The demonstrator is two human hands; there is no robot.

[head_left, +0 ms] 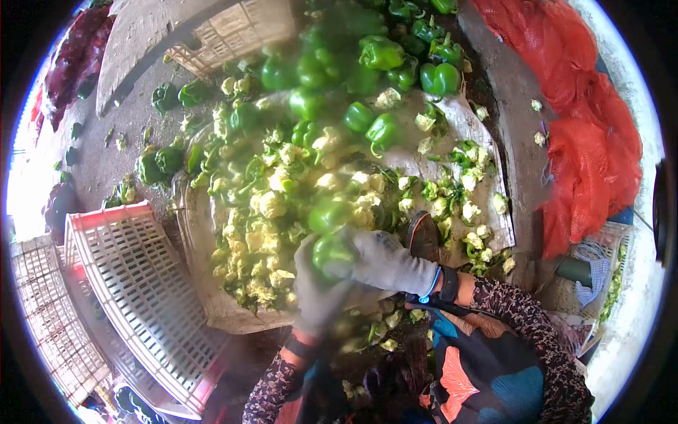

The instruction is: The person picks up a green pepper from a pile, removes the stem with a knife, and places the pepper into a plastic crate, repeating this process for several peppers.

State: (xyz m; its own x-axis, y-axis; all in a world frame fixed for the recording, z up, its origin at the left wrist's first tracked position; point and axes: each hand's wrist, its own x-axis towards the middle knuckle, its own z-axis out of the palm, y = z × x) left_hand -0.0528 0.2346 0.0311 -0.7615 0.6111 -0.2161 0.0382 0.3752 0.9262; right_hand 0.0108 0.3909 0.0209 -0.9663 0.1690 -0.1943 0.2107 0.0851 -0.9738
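Observation:
A green bell pepper [333,256] is held between my two grey-gloved hands, near the middle of the view. My left hand [314,290] wraps its left and lower side. From the right, my right hand [378,260] closes on the same pepper. Just above them is another green pepper [329,214], blurred; whether it touches my fingers is unclear. Under and beyond the hands, pale pepper cores and green scraps [272,205] lie heaped on a light sheet [247,322]. Whole green peppers [381,53] are piled at the top.
White plastic crates [145,297] stand at the left, and a beige crate [244,32] lies at the top. Red mesh sacks [590,141] lie along the right, above a crate with a checked cloth [593,272]. A shoe [424,237] shows beside my right hand.

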